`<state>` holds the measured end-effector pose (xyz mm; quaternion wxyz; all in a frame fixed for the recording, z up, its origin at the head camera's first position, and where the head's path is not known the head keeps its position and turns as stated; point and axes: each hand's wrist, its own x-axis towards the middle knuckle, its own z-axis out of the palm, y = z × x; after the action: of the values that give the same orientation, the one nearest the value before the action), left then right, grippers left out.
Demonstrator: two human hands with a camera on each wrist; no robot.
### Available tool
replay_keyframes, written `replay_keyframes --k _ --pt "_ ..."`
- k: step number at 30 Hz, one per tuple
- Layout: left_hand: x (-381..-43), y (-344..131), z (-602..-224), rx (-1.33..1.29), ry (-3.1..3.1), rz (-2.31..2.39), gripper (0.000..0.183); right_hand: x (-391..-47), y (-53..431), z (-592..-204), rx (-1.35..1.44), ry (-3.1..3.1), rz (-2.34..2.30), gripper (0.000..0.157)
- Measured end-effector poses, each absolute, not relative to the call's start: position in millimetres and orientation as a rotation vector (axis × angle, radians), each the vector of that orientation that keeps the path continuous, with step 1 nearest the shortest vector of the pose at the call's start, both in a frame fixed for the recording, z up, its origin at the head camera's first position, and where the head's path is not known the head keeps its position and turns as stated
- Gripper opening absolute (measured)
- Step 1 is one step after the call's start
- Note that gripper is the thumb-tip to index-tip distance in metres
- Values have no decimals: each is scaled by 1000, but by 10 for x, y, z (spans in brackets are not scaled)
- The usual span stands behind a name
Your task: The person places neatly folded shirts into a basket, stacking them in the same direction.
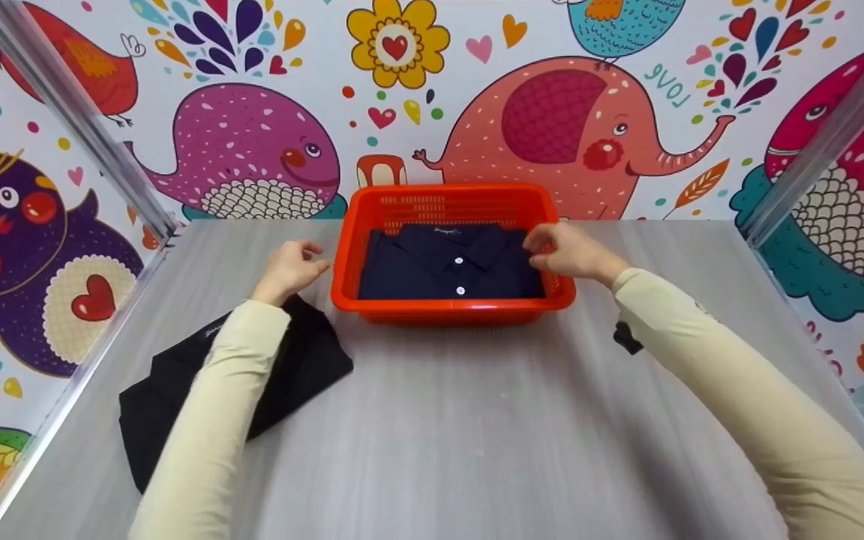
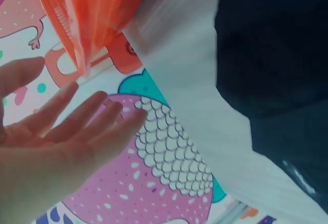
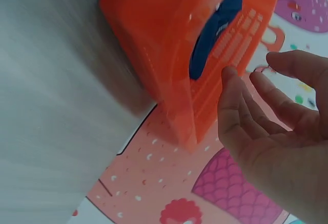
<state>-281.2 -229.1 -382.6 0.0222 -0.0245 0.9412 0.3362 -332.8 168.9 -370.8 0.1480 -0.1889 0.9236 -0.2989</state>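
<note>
A folded navy shirt [image 1: 432, 262] with white buttons and a collar lies inside an orange plastic basket [image 1: 453, 305] near the back wall. Just left of the basket, my left hand [image 1: 291, 268] hovers with its fingers relaxed and holds nothing; the left wrist view shows those fingers [image 2: 97, 114] apart from the basket. Over the basket's right rim is my right hand [image 1: 568, 250], its fingers loosely bent near the shirt's edge and nothing gripped. Under my left forearm lies a folded black shirt [image 1: 304, 367], partly hidden by the sleeve.
A small black object [image 1: 627, 339] sits on the grey table [image 1: 462, 435], partly behind my right sleeve. Cartoon-printed panels [image 1: 252, 150] stand behind and at both sides, with metal posts [image 1: 79, 112] at the back corners.
</note>
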Motion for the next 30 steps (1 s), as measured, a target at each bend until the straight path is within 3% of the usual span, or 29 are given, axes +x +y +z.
replay_keyframes --k 16,30 --pt "-2494 -2876 -3948 -54 2871 1071 35 -3073 1504 -3755 -856 2670 -775 22" --pt "-2079 -3058 -4011 14 2814 1210 32 -2989 1217 -3583 -982 2550 -1010 19"
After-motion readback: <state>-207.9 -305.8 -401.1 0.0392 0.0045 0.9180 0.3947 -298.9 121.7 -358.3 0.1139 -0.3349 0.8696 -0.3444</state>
